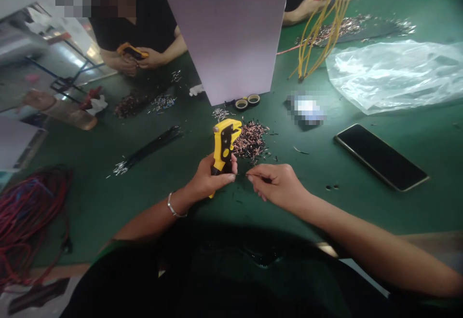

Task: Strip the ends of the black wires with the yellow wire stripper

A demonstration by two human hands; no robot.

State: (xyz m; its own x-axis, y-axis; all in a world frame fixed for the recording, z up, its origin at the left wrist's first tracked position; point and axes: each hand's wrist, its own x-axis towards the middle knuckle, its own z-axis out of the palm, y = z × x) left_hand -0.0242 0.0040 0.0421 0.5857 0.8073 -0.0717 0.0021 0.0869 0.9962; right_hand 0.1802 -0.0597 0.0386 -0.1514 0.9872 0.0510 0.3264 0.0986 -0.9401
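Head camera view looking down at a green bench (pixel 83 231). The left hand (pixel 211 179) is clamped around the grip of one yellow-and-black wire stripper (pixel 224 144), held upright just above the bench. The right hand (pixel 278 186) sits just beside it, thumb and fingertip pinched together on one thin wire (pixel 241 174), whose end lies close to the stripper. Directly ahead is one heap of copper wire scraps (pixel 250 139), almost touching the stripper's head. Further out lie two rolls of tape (pixel 246 101), one bundle of black wires (pixel 148 149), one phone (pixel 381 157), one plastic bag (pixel 394 74) and a tangle of red wire (pixel 29 216). A bunch of yellow wires (pixel 325 23) rises at the top. Beyond a pale partition (pixel 224 28), one co-worker's hands (pixel 132 58) hold a second yellow stripper (pixel 132 51); another person's arm (pixel 304 9) shows at top right. Risks: so thin a wire could slip from the pinch, and brushing the heap could scatter loose scraps.
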